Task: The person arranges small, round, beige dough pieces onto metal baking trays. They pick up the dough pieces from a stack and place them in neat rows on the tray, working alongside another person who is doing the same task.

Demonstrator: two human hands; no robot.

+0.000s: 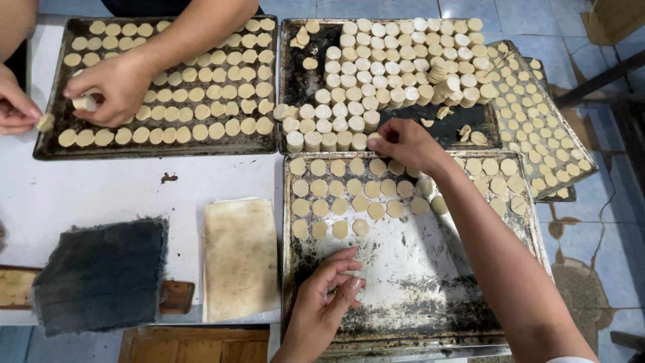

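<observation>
Head view: laying pale round dough discs (349, 191) in rows on near dark metal baking tray (416, 269), about a third filled. Right hand (403, 142) pinching discs off stacked supply on far tray (316, 47); left hand (329, 296) loose, empty, fingertips resting on near tray. Next, prob.: carry discs down w/o squashing, extend last row.

Co-worker's hands (111, 87) fill another tray on bench (101, 191).

Your left hand (322, 306) and right hand (406, 144) are both bare: no gloves, rings, bracelets or watch are visible. Fingernails are short and unpainted. Your right forearm is uncovered along its whole visible length; only at the lower edge of the view does a narrow strip of white sleeve (571, 359) appear. Your left forearm is uncovered where it shows.
</observation>
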